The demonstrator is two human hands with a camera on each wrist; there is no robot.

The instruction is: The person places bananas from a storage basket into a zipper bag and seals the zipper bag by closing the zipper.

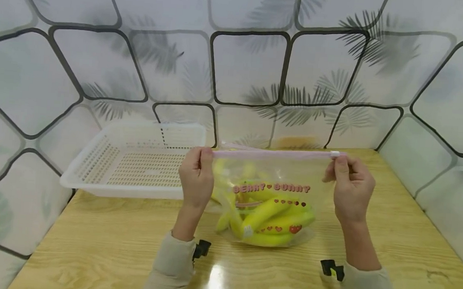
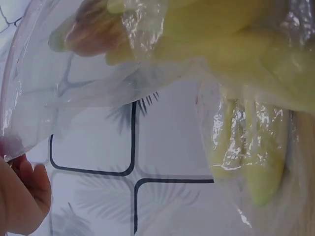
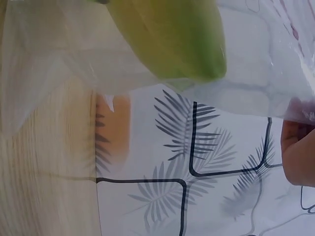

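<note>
A clear zip bag point(image 1: 322, 177) with pink lettering and hearts hangs upright over the table, with several yellow bananas point(image 1: 272, 217) inside. My left hand point(image 1: 197, 175) pinches its top left corner, at the end of the pink zip strip. At the opposite corner my right hand point(image 1: 352, 189) pinches the strip right by the white slider point(image 1: 334, 154). The strip is stretched straight between the two hands. In the right wrist view, one banana's green tip point(image 3: 197, 59) shows through the plastic. Behind stands a second clear bag point(image 2: 246, 147), also holding bananas and mostly hidden in the head view.
A white perforated plastic basket point(image 1: 131, 192) stands at the back left of the wooden table point(image 1: 119, 244). Patterned fabric walls point(image 1: 249, 69) enclose the table at the back and sides. Black wrist mounts point(image 1: 202, 249) jut from the inner side of both sleeves.
</note>
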